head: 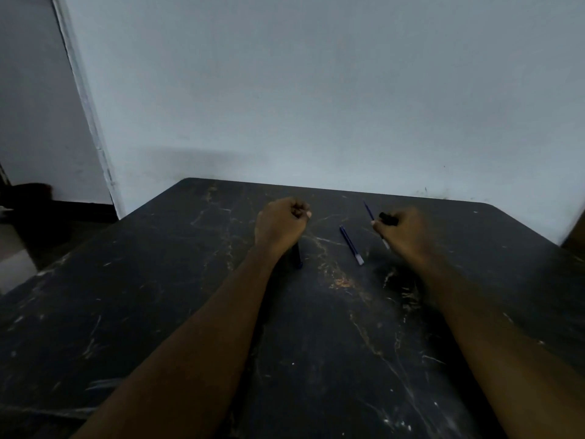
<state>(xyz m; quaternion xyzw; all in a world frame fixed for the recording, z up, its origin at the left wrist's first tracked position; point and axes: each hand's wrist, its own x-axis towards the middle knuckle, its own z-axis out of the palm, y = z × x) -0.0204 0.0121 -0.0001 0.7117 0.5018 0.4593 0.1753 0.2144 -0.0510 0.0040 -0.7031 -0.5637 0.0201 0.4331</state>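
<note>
**A:** Where are the pens?

**B:** Three are in view. The right hand (403,231) is curled round a thin pen (368,211). Its blue end points away over the table (190,296) and its pale end pokes out below the fingers. The same hand also pinches a short black piece (386,218), maybe a cap. It's too dark to be sure.

**A:** And the left hand?

**B:** The left hand (281,224) is clenched in a fist. A dark pen (298,258) sticks out under its heel, so I think the fist is gripping it, though the fingers hide the contact. A loose pen (350,244) lies flat on the table between the two hands, touching neither.

**A:** How will they handle?

**B:** I'd say they are light, stiff plastic with smooth, round barrels. They'll roll on that hard top and can slip or twist in a loose pinch. The thin one looks narrow enough to bend if squeezed mid-length.

**A:** So where would you take hold of the loose one?

**B:** Around the middle of the barrel, thumb against two fingertips, pressing lightly so it doesn't skid. To fit the black piece, grip close to the end being joined. A short hold keeps the tip steady and stops the barrel flexing.

**A:** Is there any risk?

**B:** The right hand is carrying two things, and either could drop.
</note>
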